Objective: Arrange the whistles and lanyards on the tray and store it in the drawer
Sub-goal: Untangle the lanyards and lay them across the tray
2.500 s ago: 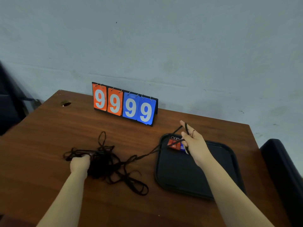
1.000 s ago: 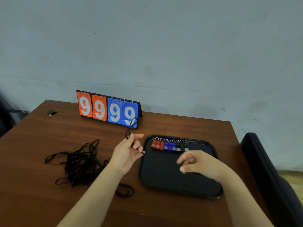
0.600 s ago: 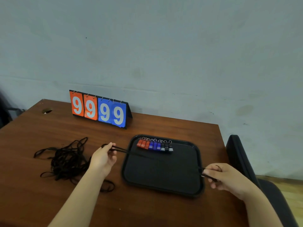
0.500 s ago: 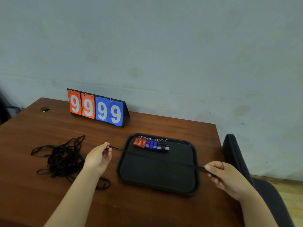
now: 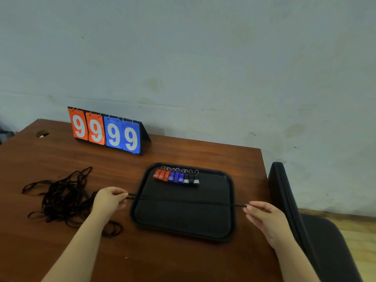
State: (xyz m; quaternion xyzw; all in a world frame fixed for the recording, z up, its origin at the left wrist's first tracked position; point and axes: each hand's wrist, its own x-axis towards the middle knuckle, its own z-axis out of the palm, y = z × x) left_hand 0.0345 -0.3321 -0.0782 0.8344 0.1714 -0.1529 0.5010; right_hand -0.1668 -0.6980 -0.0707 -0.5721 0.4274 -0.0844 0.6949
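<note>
Near the table's (image 5: 183, 261) front edge, I see both hands drawing one lanyard (image 5: 133, 195) taut, side to side over the middle of the tray (image 5: 183, 235). The left hand (image 5: 109, 200) pinches one end between thumb and curled fingers just off the tray's left rim. The right hand (image 5: 262, 216) pinches the other end just past the right rim. A second ago the hands were close together above the tray. Half a second ago the strand slanted from far left to near right; now it runs almost level and low, though I cannot tell whether it touches the tray. I judge the first lanyard is about to be laid down. Along the tray's far edge the whistles (image 5: 176, 177) sit in one row, touching. Toward the table's left edge the remaining lanyards lie in a tangled pile (image 5: 61, 200), still to be sorted. At the far edge stands a scoreboard (image 5: 105, 131). No drawer is in view.
</note>
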